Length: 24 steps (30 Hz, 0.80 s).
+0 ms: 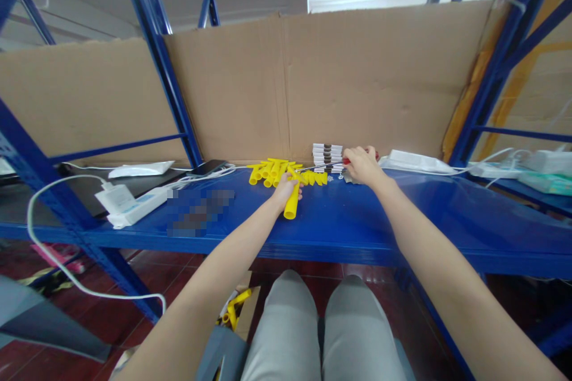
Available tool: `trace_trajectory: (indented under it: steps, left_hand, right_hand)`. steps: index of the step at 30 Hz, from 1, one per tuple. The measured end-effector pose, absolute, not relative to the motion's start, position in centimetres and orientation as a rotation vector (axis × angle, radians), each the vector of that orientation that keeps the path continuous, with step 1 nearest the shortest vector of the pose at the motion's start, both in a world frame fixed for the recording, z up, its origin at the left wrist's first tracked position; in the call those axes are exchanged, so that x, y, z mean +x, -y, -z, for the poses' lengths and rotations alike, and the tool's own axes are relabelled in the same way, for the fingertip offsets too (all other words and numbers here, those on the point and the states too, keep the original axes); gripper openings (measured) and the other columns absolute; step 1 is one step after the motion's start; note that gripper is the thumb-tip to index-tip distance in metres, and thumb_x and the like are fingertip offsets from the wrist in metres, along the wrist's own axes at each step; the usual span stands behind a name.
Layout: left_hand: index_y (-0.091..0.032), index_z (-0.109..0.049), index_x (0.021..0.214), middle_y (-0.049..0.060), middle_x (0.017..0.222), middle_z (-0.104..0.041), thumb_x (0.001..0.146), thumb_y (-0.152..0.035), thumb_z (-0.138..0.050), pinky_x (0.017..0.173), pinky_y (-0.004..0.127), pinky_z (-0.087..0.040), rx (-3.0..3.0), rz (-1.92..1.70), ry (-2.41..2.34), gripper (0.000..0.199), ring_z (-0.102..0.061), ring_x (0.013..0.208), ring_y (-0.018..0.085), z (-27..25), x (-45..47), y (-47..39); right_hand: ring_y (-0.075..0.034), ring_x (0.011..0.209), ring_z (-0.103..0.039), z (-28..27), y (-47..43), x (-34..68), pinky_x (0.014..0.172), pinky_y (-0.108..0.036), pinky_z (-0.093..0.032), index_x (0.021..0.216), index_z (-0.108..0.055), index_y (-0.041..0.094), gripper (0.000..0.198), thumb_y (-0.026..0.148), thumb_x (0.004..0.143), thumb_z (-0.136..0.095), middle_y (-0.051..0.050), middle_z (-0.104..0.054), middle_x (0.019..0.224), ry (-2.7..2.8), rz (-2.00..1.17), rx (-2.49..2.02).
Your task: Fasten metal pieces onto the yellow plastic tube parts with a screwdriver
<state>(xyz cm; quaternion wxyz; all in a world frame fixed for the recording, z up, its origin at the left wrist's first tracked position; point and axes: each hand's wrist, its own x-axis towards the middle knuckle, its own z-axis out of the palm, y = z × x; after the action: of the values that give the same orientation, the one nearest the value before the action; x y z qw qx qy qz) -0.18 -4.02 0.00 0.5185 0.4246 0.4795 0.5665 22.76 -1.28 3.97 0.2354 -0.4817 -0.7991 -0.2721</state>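
My left hand is closed around a yellow plastic tube, whose round open end points down toward me. My right hand grips the red handle of a screwdriver. Its thin metal shaft runs left to the top of the yellow tube; whether the tip touches the tube I cannot tell. Behind my left hand lies a heap of similar yellow tubes. A row of small yellow pieces sits between my hands. Just left of my right hand is a stack of white pieces with dark middles.
A blue metal shelf carries everything, with a cardboard sheet standing behind. On the left are a white power strip, a charger with a cable and a dark phone. A white packet lies right. Below, a box holds yellow parts.
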Motion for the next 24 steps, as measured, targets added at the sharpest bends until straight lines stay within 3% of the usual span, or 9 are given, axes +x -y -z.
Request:
trace_trajectory:
  steps: [14, 24]
  left_hand:
    - [-0.029, -0.038, 0.122, -0.005, 0.069, -0.052, 0.082, -0.01, -0.048, 0.037, 0.015, -0.035, 1.293, -1.414, -1.161, 0.046, -0.044, 0.041, 0.007, 0.0, -0.6, 4.4]
    - [-0.025, -0.041, 0.117, -0.006, 0.064, -0.052, 0.082, -0.008, -0.048, 0.037, 0.015, -0.034, 1.391, -1.336, -1.25, 0.039, -0.044, 0.039, 0.006, -0.2, -1.4, 4.2]
  right_hand:
    - [-0.029, 0.095, -0.058, -4.8, 1.4, 24.0, 0.078, -0.036, -0.032, 0.097, -0.061, 0.018, 0.016, 0.026, 0.09, -0.049, -0.015, -0.07, 0.098, 2.214, 0.653, -1.277]
    - [-0.023, 0.083, -0.065, -4.4, 1.5, 24.4, 0.066, -0.029, -0.041, 0.096, -0.063, 0.02, 0.014, 0.03, 0.088, -0.056, -0.008, -0.073, 0.093, 2.278, 0.297, -1.436]
